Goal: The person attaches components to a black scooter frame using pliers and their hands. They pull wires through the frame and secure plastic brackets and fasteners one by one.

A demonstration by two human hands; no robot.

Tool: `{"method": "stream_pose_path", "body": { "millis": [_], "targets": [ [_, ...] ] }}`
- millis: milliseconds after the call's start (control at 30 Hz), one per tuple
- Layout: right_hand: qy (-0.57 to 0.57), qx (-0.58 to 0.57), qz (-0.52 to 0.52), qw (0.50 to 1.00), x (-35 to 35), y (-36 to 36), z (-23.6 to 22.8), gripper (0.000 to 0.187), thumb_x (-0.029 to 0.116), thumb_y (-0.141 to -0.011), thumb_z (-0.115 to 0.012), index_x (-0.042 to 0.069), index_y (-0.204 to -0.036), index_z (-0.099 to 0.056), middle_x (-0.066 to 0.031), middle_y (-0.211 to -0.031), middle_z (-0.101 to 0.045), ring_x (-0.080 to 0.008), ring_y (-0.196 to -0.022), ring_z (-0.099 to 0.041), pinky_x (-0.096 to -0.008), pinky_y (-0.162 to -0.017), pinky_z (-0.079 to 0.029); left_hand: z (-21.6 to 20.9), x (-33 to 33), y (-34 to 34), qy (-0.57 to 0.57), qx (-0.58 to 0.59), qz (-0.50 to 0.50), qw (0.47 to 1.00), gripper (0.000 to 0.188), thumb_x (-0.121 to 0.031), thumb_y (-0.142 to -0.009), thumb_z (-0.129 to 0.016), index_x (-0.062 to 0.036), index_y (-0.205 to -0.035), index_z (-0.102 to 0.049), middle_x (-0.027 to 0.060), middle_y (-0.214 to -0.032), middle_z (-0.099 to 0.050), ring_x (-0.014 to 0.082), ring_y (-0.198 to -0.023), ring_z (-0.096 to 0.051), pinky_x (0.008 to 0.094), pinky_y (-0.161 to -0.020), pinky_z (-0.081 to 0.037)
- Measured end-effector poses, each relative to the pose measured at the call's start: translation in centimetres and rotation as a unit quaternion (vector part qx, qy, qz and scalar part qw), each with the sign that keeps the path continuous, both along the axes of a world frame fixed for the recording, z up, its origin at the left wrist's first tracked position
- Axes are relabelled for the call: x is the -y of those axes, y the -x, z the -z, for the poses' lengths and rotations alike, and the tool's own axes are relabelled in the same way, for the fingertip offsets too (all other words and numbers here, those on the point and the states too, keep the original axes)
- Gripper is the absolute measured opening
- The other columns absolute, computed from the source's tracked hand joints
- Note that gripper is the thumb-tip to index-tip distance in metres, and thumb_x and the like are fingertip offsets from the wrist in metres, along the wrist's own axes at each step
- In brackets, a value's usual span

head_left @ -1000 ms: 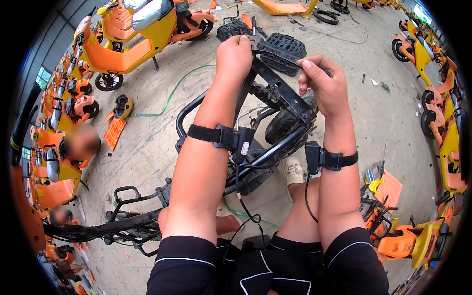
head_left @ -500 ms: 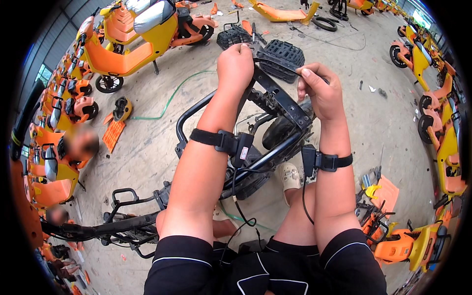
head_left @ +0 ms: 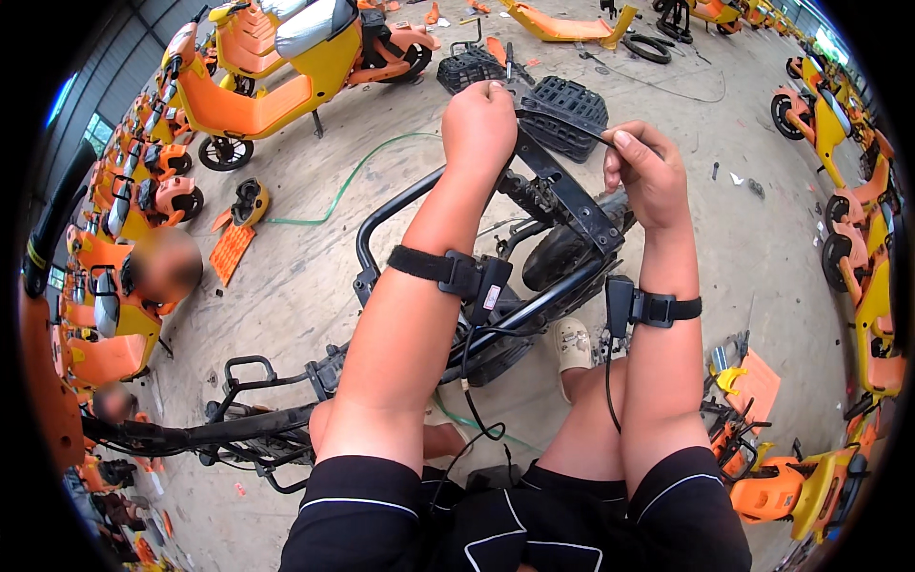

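Observation:
A thin black strip (head_left: 564, 123) stretches between my two hands above the rear of a stripped black scooter frame (head_left: 558, 195). My left hand (head_left: 479, 126) is closed at the strip's left end, its fingertips mostly hidden behind the fist. Thumb and forefinger of my right hand (head_left: 648, 172) pinch the right end, with the other fingers curled. Below the hands, the frame's flat crossbar with holes slopes down to the right. A black tyre (head_left: 555, 259) shows under the tubes. Just beyond the strip, a black plastic grid-like part (head_left: 572, 98) lies on the floor.
A yellow and orange scooter (head_left: 276, 86) stands at the far left. Near it lie a yellow helmet (head_left: 250, 202), an orange ribbed mat (head_left: 231, 253) and a green strap (head_left: 335, 195). More scooters (head_left: 834, 276) line the right side. Loose tyres (head_left: 648, 48) lie at the back.
The whole view has shifted, so the scene sits a little farther right. Both hands keep their grip on the strip, nearly unchanged relative to the frame.

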State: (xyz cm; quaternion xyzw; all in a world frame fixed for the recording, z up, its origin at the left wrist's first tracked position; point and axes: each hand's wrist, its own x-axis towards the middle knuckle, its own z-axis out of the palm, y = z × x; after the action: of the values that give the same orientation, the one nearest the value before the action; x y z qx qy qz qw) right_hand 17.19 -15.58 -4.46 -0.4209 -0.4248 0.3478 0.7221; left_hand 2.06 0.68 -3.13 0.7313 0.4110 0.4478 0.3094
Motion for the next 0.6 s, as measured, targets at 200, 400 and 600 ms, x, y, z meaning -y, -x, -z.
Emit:
{"method": "stream_pose_path", "body": {
  "millis": [200, 400, 600],
  "targets": [
    [-0.002, -0.002, -0.014, 1.0, -0.2, -0.5, 0.1, 0.02, 0.017, -0.097, -0.064, -0.003, -0.1, -0.068, -0.0058, -0.071, -0.062, -0.0139, -0.057, -0.058, -0.027, -0.053, -0.047, 0.0, -0.1, 0.1, -0.003, -0.006, 0.002, 1.0, 0.034, -0.028, -0.096, -0.052, -0.0005, -0.091, -0.072, 0.024, -0.084, -0.07, 0.0433, -0.084, -0.067, 0.048, -0.078, -0.052],
    [-0.008, -0.012, -0.009, 1.0, -0.8, -1.5, 0.8, 0.021, 0.017, -0.097, -0.063, -0.003, -0.1, -0.067, -0.0041, -0.066, -0.059, -0.0126, -0.053, -0.054, -0.0263, -0.05, -0.043, -0.5, 0.6, 0.3, -0.021, -0.015, -0.015, 1.0, 0.035, -0.029, -0.095, -0.052, -0.001, -0.09, -0.072, 0.0235, -0.084, -0.07, 0.0438, -0.084, -0.067, 0.0488, -0.079, -0.052],
    [-0.002, -0.061, -0.033, 0.998, -2.8, -5.2, 1.3, 0.022, 0.018, -0.098, -0.063, -0.002, -0.102, -0.067, -0.0016, -0.061, -0.056, -0.0103, -0.048, -0.05, -0.0249, -0.047, -0.039, -0.8, 1.2, 0.5, -0.032, -0.02, -0.021, 0.999, 0.034, -0.028, -0.094, -0.053, 0.0, -0.092, -0.073, 0.0244, -0.086, -0.07, 0.044, -0.088, -0.067, 0.0486, -0.082, -0.052]
  ]
}}
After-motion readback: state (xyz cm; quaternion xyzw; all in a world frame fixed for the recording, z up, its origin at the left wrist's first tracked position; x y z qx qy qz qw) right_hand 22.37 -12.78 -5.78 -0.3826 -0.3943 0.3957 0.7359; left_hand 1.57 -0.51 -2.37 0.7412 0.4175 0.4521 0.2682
